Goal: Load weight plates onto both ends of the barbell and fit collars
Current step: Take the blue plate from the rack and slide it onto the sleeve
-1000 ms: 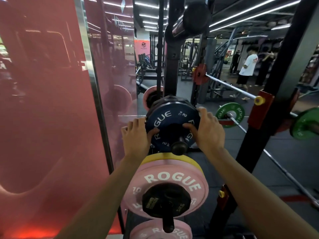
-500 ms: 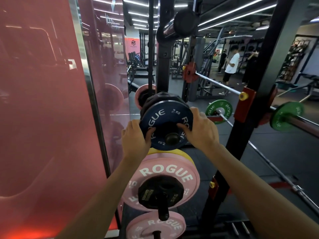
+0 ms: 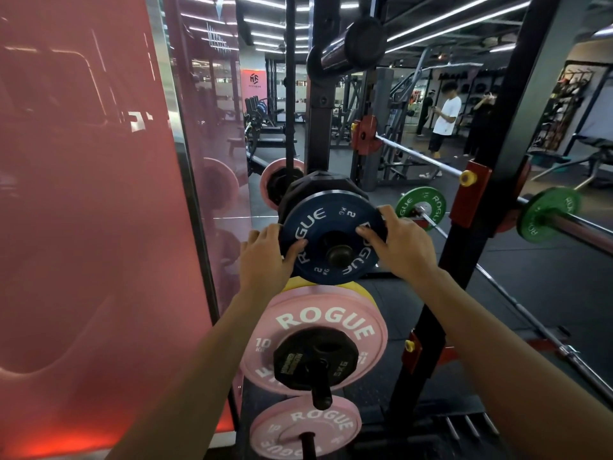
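A dark blue 2 kg ROGUE plate [image 3: 326, 227] sits at the front of a storage peg on the rack, with black plates stacked behind it. My left hand [image 3: 265, 257] grips its left rim, thumb across the face. My right hand [image 3: 399, 244] grips its right rim, fingers curled over the edge. The barbell [image 3: 421, 157] lies across the rack to the right, with a green plate [image 3: 549, 214] on its near end and another green plate [image 3: 420, 204] seen further back.
Below hang a pink 10 kg plate [image 3: 318, 323] with a black 5 kg plate [image 3: 315, 358] in front, and a smaller pink plate [image 3: 305, 426] lower down. A black rack upright [image 3: 464, 227] stands right, a red glass wall [image 3: 83, 210] left. People stand far back right.
The view has shifted and lowered slightly. Both hands stay gripped on the blue plate, which sits a little nearer the peg's end.
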A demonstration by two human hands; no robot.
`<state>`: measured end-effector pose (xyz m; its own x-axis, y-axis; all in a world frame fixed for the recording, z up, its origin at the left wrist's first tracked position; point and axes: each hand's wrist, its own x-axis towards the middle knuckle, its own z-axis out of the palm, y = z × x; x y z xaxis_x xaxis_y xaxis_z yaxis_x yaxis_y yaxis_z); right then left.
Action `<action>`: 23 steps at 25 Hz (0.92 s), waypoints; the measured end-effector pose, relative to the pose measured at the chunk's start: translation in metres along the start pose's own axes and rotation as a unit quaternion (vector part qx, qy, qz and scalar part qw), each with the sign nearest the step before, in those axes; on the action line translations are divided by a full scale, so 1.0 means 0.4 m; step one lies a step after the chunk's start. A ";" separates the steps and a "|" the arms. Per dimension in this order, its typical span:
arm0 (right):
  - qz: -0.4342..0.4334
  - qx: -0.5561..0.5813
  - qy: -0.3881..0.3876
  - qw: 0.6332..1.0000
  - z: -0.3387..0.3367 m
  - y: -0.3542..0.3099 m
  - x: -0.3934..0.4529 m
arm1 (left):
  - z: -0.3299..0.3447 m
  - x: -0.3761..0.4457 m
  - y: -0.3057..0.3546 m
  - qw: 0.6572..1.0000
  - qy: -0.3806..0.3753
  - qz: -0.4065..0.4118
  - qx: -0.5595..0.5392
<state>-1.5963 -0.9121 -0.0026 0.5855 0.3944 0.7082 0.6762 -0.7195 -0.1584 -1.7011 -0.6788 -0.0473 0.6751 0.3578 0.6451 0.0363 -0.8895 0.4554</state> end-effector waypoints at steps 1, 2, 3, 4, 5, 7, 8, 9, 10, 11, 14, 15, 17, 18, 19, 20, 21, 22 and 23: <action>0.000 -0.001 -0.002 1.000 -0.005 -0.003 -0.004 | -0.004 -0.005 0.000 1.000 0.002 0.005 0.003; 0.001 -0.003 -0.005 1.000 -0.011 -0.005 -0.007 | -0.010 -0.008 0.001 1.000 0.004 0.011 0.003; 0.002 -0.004 -0.012 1.000 -0.017 -0.007 -0.011 | -0.014 -0.012 0.001 1.000 0.007 0.016 -0.001; 0.003 -0.006 -0.018 1.000 -0.025 -0.009 -0.016 | -0.020 -0.021 0.002 1.000 0.011 0.020 -0.011; 0.002 -0.008 -0.021 1.000 -0.034 -0.009 -0.024 | -0.027 -0.031 0.004 0.999 0.019 0.025 -0.023; -0.002 -0.020 -0.021 1.000 -0.055 -0.006 -0.049 | -0.041 -0.057 0.014 0.998 0.036 0.036 -0.040; -0.002 -0.025 -0.022 0.999 -0.067 -0.005 -0.065 | -0.051 -0.070 0.022 0.997 0.044 0.041 -0.039; 0.000 -0.027 -0.025 0.999 -0.080 -0.005 -0.085 | -0.063 -0.085 0.033 0.997 0.049 0.046 -0.034; 0.003 -0.026 -0.028 0.999 -0.097 -0.006 -0.111 | -0.076 -0.104 0.048 0.997 0.049 0.051 -0.027; 0.008 -0.025 -0.030 0.999 -0.116 -0.005 -0.137 | -0.088 -0.122 0.066 0.997 0.044 0.056 -0.019; 0.037 -0.032 -0.029 0.998 -0.208 0.015 -0.248 | -0.102 -0.193 0.154 0.997 0.016 0.073 -0.003; 0.049 -0.037 -0.027 0.998 -0.249 0.032 -0.294 | -0.097 -0.222 0.194 0.997 0.002 0.078 -0.004; 0.082 -0.064 -0.018 0.994 -0.344 0.069 -0.388 | -0.081 -0.283 0.287 0.995 -0.020 0.098 -0.011; 0.103 -0.080 -0.011 0.991 -0.396 0.089 -0.436 | -0.070 -0.312 0.337 0.993 -0.024 0.115 -0.017; 0.124 -0.093 -0.007 0.988 -0.448 0.107 -0.481 | -0.059 -0.337 0.383 0.991 -0.024 0.132 -0.027; 0.145 -0.109 -0.005 0.983 -0.497 0.122 -0.520 | -0.049 -0.357 0.428 0.988 -0.024 0.149 -0.040; 0.169 -0.129 -0.002 0.977 -0.554 0.142 -0.566 | -0.036 -0.379 0.486 0.983 -0.024 0.170 -0.056; 0.190 -0.145 0.005 0.971 -0.608 0.162 -0.608 | -0.022 -0.400 0.544 0.979 -0.027 0.190 -0.073; 0.209 -0.158 0.014 0.965 -0.662 0.184 -0.648 | -0.008 -0.419 0.602 0.974 -0.034 0.205 -0.092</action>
<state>-1.8168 -1.2185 -0.0157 0.7627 0.0193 0.6464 0.2108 -0.9523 -0.2204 -1.8078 -0.9521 -0.0439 0.6517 -0.0423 0.7573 -0.3759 -0.8853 0.2739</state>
